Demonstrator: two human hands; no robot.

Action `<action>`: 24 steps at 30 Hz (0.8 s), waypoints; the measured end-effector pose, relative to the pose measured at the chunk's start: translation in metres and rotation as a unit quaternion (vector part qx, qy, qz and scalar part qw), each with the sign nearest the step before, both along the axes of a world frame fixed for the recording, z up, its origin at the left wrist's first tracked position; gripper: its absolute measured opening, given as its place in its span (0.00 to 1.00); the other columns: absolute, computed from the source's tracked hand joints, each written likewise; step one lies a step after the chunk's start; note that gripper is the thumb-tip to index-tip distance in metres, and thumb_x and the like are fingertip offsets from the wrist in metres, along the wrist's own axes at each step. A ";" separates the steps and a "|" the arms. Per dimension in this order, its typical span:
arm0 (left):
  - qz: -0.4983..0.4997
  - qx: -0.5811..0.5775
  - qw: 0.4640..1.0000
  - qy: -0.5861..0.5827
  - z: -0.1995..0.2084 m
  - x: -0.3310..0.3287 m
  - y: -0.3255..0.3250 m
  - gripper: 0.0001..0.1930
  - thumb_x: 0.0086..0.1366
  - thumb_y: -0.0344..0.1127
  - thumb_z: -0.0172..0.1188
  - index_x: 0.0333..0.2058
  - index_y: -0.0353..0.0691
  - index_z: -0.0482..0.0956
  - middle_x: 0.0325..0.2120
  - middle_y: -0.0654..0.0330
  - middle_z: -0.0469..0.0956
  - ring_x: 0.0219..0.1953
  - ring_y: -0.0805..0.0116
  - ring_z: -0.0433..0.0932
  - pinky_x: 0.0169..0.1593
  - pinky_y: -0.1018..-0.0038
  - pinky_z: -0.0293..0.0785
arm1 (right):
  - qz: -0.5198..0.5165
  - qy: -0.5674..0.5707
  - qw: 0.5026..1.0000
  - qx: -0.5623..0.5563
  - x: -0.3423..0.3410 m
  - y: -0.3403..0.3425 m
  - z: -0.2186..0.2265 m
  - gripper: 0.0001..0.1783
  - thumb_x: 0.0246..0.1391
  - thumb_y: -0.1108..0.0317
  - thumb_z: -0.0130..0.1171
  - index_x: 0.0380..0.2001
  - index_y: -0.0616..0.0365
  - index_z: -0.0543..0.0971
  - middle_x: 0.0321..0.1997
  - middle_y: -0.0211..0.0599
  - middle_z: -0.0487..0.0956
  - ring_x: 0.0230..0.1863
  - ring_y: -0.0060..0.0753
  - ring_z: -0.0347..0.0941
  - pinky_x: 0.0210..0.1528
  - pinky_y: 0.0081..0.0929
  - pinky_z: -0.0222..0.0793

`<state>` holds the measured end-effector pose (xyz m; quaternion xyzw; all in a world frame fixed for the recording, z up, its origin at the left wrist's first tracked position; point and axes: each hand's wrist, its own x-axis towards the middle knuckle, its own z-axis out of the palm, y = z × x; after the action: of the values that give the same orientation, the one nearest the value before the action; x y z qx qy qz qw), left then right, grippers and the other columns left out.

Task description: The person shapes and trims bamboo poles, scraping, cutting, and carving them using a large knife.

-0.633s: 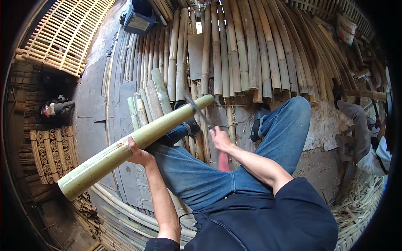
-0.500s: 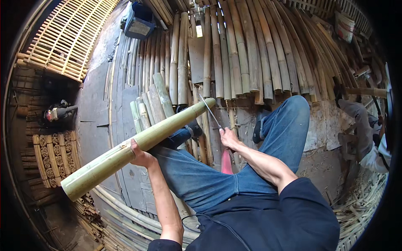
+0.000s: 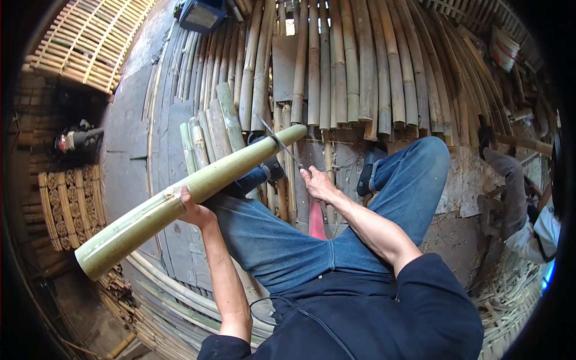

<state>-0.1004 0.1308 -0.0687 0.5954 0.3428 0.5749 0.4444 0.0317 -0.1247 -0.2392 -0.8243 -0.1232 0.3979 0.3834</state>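
Knife blade set against the far end of a green bamboo pole.
Left hand [image 3: 191, 207] wraps the bamboo pole [image 3: 192, 192]; right hand [image 3: 318, 183] clenches the knife [image 3: 279, 144]. A slip could drive the blade toward the knee below.

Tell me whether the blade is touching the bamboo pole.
Touching. The head view shows the blade, held in the right hand, lying across the bamboo pole near its far end with no gap; the left hand grips the pole.

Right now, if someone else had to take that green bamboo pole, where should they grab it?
Probably the thick free end of the bamboo pole, from the person's left. It sticks out bare past the left hand, while the thin far end lies against the knife in the right hand.
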 end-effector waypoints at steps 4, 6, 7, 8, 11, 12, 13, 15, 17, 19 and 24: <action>0.005 0.005 1.000 0.011 0.000 0.001 -0.005 0.22 0.58 0.39 0.65 0.45 0.30 0.71 0.41 0.57 0.73 0.42 0.65 0.73 0.53 0.66 0.70 | -0.002 -0.030 1.000 -0.004 0.018 -0.003 -0.015 0.31 0.67 0.45 0.44 0.40 0.69 0.74 0.39 0.70 0.79 0.47 0.73 0.74 0.50 0.57 0.70; 0.027 0.003 0.999 0.025 0.007 0.002 -0.004 0.21 0.58 0.39 0.65 0.44 0.30 0.72 0.41 0.57 0.73 0.42 0.65 0.73 0.53 0.66 0.70 | -0.017 -0.009 1.000 0.007 0.015 0.000 -0.003 0.31 0.67 0.45 0.44 0.39 0.70 0.75 0.39 0.70 0.79 0.46 0.72 0.75 0.49 0.57 0.71; 0.033 0.008 0.999 0.023 0.007 0.002 -0.004 0.21 0.58 0.38 0.65 0.43 0.30 0.72 0.41 0.56 0.74 0.42 0.65 0.73 0.52 0.67 0.70 | -0.032 0.014 0.999 0.009 0.011 0.000 0.003 0.31 0.67 0.45 0.45 0.37 0.71 0.76 0.38 0.70 0.78 0.46 0.72 0.75 0.49 0.56 0.71; 0.037 0.008 0.999 0.021 0.005 0.004 -0.007 0.20 0.58 0.37 0.66 0.43 0.30 0.73 0.41 0.56 0.74 0.42 0.65 0.74 0.52 0.67 0.71 | -0.030 -0.007 0.999 0.012 0.008 -0.004 0.006 0.32 0.66 0.45 0.45 0.37 0.70 0.75 0.38 0.71 0.78 0.46 0.71 0.75 0.49 0.57 0.70; 0.017 -0.024 0.999 0.012 -0.003 0.006 -0.006 0.26 0.56 0.39 0.68 0.49 0.29 0.73 0.46 0.57 0.74 0.45 0.67 0.74 0.55 0.67 0.71 | -0.051 -0.002 0.998 0.045 0.002 -0.016 0.037 0.29 0.65 0.46 0.48 0.38 0.68 0.76 0.33 0.67 0.79 0.36 0.66 0.79 0.39 0.52 0.74; 0.019 -0.032 0.999 0.007 -0.014 -0.005 0.007 0.26 0.56 0.39 0.68 0.49 0.29 0.73 0.46 0.57 0.74 0.45 0.67 0.74 0.55 0.67 0.71 | -0.061 0.037 0.995 0.071 0.002 -0.019 0.074 0.28 0.64 0.47 0.51 0.39 0.68 0.76 0.31 0.64 0.80 0.32 0.59 0.80 0.35 0.48 0.75; 0.020 0.006 1.000 0.016 -0.038 -0.008 0.024 0.24 0.57 0.39 0.67 0.48 0.28 0.75 0.44 0.56 0.76 0.44 0.67 0.75 0.54 0.67 0.71 | -0.058 -0.020 0.994 0.091 0.002 -0.028 0.074 0.27 0.62 0.47 0.55 0.41 0.67 0.77 0.32 0.62 0.80 0.34 0.56 0.81 0.38 0.47 0.75; 0.024 0.295 0.935 0.196 -0.082 -0.034 0.061 0.24 0.68 0.50 0.53 0.46 0.31 0.80 0.42 0.53 0.81 0.45 0.58 0.77 0.54 0.58 0.70 | -0.070 -0.019 0.988 0.137 -0.006 -0.029 0.087 0.28 0.57 0.46 0.60 0.43 0.64 0.78 0.38 0.58 0.81 0.43 0.55 0.80 0.44 0.44 0.75; 0.015 0.361 0.908 0.210 -0.087 -0.050 0.082 0.34 0.72 0.60 0.39 0.46 0.33 0.82 0.43 0.49 0.83 0.46 0.50 0.80 0.55 0.54 0.71 | -0.036 -0.091 0.966 0.241 -0.016 -0.038 0.112 0.26 0.58 0.50 0.61 0.48 0.62 0.75 0.44 0.50 0.80 0.46 0.44 0.77 0.50 0.39 0.72; -0.020 0.364 0.908 0.205 -0.097 -0.068 0.107 0.34 0.71 0.61 0.43 0.46 0.32 0.83 0.45 0.48 0.82 0.45 0.55 0.79 0.57 0.55 0.70 | -0.028 -0.114 0.947 0.300 -0.022 -0.063 0.144 0.22 0.56 0.55 0.63 0.46 0.60 0.75 0.36 0.49 0.79 0.38 0.44 0.77 0.43 0.37 0.72; 0.026 0.177 0.929 0.323 -0.136 -0.091 0.154 0.17 0.74 0.36 0.46 0.58 0.54 0.74 0.53 0.55 0.79 0.46 0.56 0.82 0.49 0.64 0.79 | -0.101 -0.101 0.929 0.341 -0.006 -0.131 0.244 0.15 0.55 0.65 0.65 0.42 0.57 0.74 0.21 0.38 0.75 0.20 0.33 0.68 0.25 0.34 0.62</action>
<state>-0.1916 0.2844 -0.2047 0.8087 0.3762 0.4140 0.1821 0.0259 -0.2562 0.0053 -0.6880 -0.2056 0.2056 0.6649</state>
